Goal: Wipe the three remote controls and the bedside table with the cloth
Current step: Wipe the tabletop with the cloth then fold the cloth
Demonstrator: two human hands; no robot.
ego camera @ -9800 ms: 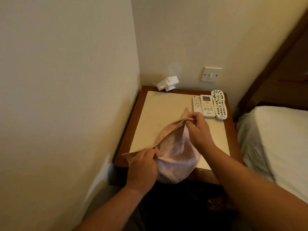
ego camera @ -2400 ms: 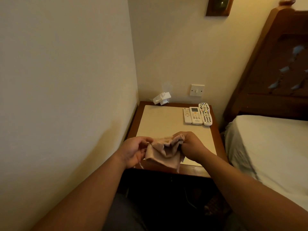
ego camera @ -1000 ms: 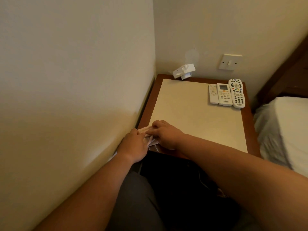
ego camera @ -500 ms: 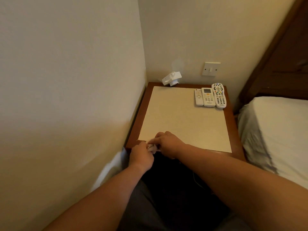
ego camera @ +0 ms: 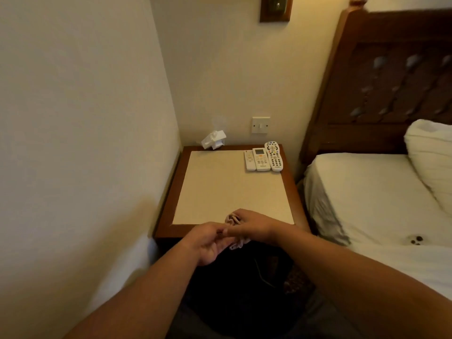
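Pinkish cloth (ego camera: 230,218) bunched in our right hand (ego camera: 254,226) over table (ego camera: 220,187) near edge; left hand (ego camera: 210,243) against it, grip unclear; remotes (ego camera: 261,159) at back.

No readable text or brand, button and screen markings on the three remote controls (ego camera: 263,159), far beyond the gripped cloth (ego camera: 238,243), too small and blurred to make out
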